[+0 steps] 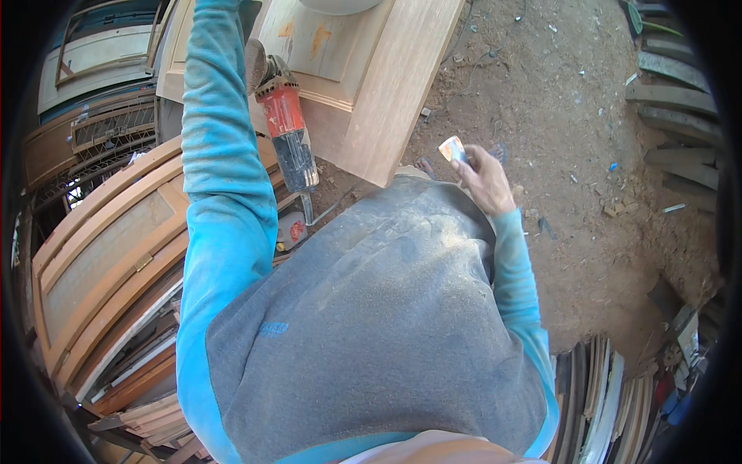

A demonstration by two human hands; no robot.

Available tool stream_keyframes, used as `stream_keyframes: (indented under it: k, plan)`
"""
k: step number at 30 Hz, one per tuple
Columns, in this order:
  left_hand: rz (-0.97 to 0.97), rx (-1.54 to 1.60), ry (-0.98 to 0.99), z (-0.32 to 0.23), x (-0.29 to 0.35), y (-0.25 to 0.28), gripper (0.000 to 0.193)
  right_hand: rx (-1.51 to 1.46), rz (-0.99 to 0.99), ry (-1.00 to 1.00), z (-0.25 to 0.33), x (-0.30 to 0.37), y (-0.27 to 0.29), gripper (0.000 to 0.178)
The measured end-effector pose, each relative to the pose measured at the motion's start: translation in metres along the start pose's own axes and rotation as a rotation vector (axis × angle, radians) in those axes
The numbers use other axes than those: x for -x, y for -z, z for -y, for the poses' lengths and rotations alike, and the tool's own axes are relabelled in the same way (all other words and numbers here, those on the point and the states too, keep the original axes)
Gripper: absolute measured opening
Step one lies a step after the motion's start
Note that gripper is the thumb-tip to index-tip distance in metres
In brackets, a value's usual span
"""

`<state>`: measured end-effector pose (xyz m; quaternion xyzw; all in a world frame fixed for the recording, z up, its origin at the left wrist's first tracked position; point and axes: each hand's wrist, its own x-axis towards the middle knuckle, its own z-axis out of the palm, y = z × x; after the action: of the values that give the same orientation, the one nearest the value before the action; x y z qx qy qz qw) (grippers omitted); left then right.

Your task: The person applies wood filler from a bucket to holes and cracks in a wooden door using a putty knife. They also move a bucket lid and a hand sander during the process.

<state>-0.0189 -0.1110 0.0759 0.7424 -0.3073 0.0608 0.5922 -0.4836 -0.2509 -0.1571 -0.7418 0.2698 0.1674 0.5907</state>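
Observation:
My right hand [485, 182] is closed around a small flat piece [452, 148], pale with orange-brown smears; I cannot tell its exact kind. It is held in front of my body, to the right of a wooden panel door [394, 93]. My left arm [224, 131], in a blue sleeve, reaches forward over the door's left part; the hand itself lies beyond the upper edge. Beside that sleeve rests a red and black angle grinder [284, 116], its head at the door and its cord end toward me. Orange-brown patches [320, 40] mark the door's panel.
A pale rounded container [340, 4] sits on the door at the top edge. Several wooden doors and frames [100, 271] are stacked at the left. Timber pieces lie at the right edge [672, 93] and lower right [595, 394]. Bare dirt ground [580, 255] holds scattered scraps.

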Motion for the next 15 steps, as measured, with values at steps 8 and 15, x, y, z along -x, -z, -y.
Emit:
stream_keyframes:
  k: [8, 15]
  plan:
    - [-0.052, -0.948, 0.259, 0.060, -0.030, 0.064, 0.065, 0.060, -0.090, 0.065, -0.050, 0.028, 0.055, 0.045]
    - [-0.190, -0.750, 0.366, 0.056, -0.004, 0.057, 0.074, 0.069, -0.176, 0.058, -0.050, 0.011, 0.156, 0.050]
